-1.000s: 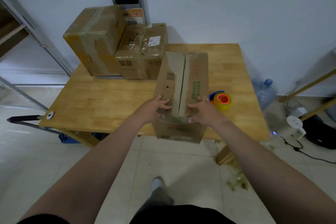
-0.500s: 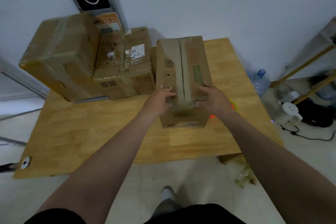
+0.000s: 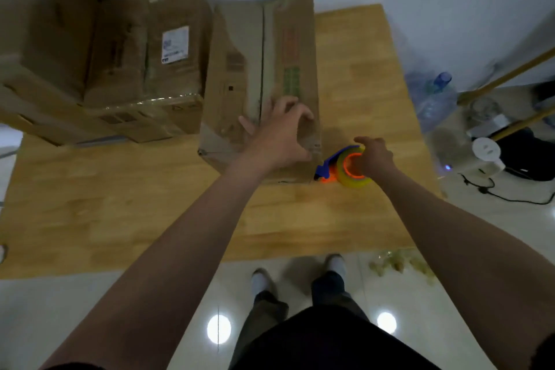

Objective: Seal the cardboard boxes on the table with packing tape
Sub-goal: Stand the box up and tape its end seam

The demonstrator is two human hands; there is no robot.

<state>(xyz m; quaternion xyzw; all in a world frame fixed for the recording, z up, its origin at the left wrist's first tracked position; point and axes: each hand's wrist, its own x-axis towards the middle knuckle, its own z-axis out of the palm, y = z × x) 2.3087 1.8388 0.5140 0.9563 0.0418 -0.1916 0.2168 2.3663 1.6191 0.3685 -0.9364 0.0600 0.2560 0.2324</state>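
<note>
Our left hand (image 3: 280, 132) lies spread flat on the near end of the unsealed box (image 3: 261, 81), pressing its two top flaps together; that grip is apart, clasping nothing. The box's seam runs lengthwise, straight away from us across the tabletop (image 3: 360, 69). The tape dispenser (image 3: 345, 167) sits just beside the box's near right corner, and our right hand (image 3: 374, 156), clearly the nearer one, curls onto its roll, though whether it has clamped we cannot tell.
</note>
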